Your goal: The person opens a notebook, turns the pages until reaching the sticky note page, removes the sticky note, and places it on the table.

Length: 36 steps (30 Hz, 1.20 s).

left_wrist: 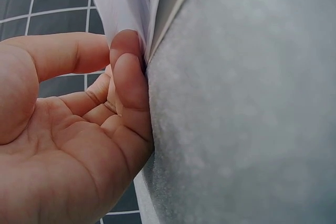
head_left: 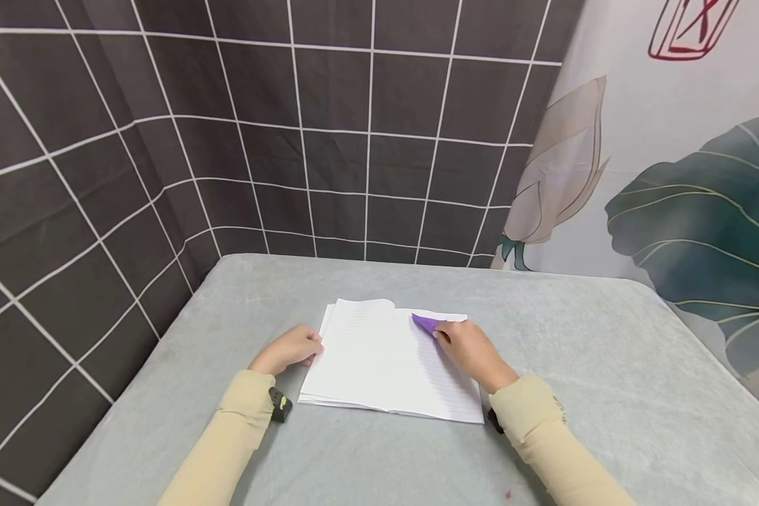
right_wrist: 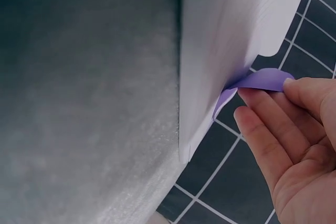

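Note:
An open notebook [head_left: 360, 358] with white ruled pages lies on the grey-covered table. At its left edge my left hand [head_left: 293, 346] pinches the page edges [left_wrist: 123, 3] between thumb and fingers, as the left wrist view shows. Over the right page, my right hand [head_left: 471, 349] holds a thin piece of purple paper [head_left: 425, 323] between thumb and fingers. In the right wrist view this purple paper [right_wrist: 265, 80] bends in a curve, and its far end meets the page. My right fingers cover part of it.
Grey cloth covers the table [head_left: 582, 323] around the notebook. Behind and to the left hangs a dark curtain with a white grid [head_left: 335, 161]. A white curtain with a large leaf print [head_left: 702, 211] hangs at the right. Dark wrist straps [head_left: 281, 405] show below the cuffs.

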Each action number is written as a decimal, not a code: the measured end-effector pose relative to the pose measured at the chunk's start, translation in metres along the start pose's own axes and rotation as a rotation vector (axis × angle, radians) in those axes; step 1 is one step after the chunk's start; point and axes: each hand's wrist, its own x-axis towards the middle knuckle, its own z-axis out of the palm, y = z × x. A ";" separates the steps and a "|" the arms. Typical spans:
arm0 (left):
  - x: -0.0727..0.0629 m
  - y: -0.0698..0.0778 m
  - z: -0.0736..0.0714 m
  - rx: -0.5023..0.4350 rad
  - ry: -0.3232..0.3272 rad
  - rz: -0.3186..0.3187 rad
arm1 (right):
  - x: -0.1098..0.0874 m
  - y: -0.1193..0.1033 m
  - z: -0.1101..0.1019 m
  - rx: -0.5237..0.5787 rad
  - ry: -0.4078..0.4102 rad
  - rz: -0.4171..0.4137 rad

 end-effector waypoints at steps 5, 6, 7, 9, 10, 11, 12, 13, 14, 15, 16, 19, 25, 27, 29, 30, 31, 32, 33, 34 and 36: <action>-0.001 0.002 0.001 -0.008 0.016 -0.022 | 0.000 0.002 -0.003 0.057 -0.002 0.084; -0.001 0.002 0.001 -0.005 0.018 -0.023 | 0.000 0.002 -0.003 0.073 -0.005 0.106; -0.002 0.002 0.001 -0.001 0.020 -0.022 | 0.000 0.003 -0.004 0.090 -0.008 0.128; -0.002 0.002 0.001 0.006 0.021 -0.021 | 0.000 0.006 -0.006 0.124 -0.011 0.174; -0.002 0.002 0.001 0.009 0.023 -0.022 | 0.000 0.007 -0.006 0.141 -0.012 0.196; -0.002 0.002 0.001 0.009 0.023 -0.023 | 0.000 0.008 -0.007 0.154 -0.012 0.217; -0.001 0.002 0.001 0.011 0.024 -0.023 | 0.000 0.010 -0.007 0.167 -0.009 0.237; -0.001 0.002 0.001 0.012 0.024 -0.025 | -0.001 0.011 -0.008 0.180 -0.004 0.254; 0.000 0.002 0.001 0.011 0.024 -0.027 | -0.001 0.012 -0.009 0.194 0.003 0.269; 0.000 0.001 0.001 0.012 0.023 -0.029 | -0.001 0.013 -0.009 0.204 0.013 0.277; 0.000 0.001 0.001 0.013 0.022 -0.031 | -0.001 0.014 -0.009 0.215 0.024 0.288; 0.001 0.001 0.001 0.015 0.022 -0.037 | -0.002 0.016 -0.010 0.250 0.047 0.322; 0.001 0.001 0.001 0.014 0.021 -0.038 | -0.002 0.020 -0.010 0.344 0.057 0.432; 0.001 0.002 0.001 0.012 0.020 -0.034 | -0.002 0.020 -0.011 0.375 0.062 0.464; 0.000 0.002 0.001 0.011 0.018 -0.032 | -0.002 0.020 -0.013 0.388 0.066 0.485; 0.000 0.002 0.001 0.009 0.018 -0.033 | -0.003 0.020 -0.014 0.393 0.069 0.493; 0.000 0.002 0.001 0.009 0.017 -0.033 | -0.003 0.021 -0.015 0.397 0.070 0.498; 0.000 0.001 0.001 0.011 0.017 -0.032 | -0.004 0.021 -0.015 0.401 0.072 0.502; 0.000 0.001 0.001 0.012 0.016 -0.032 | -0.004 0.022 -0.015 0.404 0.072 0.505; 0.000 0.001 0.001 0.009 0.016 -0.035 | -0.005 0.022 -0.016 0.405 0.075 0.507; 0.001 0.001 0.001 0.005 0.016 -0.037 | -0.006 0.024 -0.017 0.410 0.083 0.509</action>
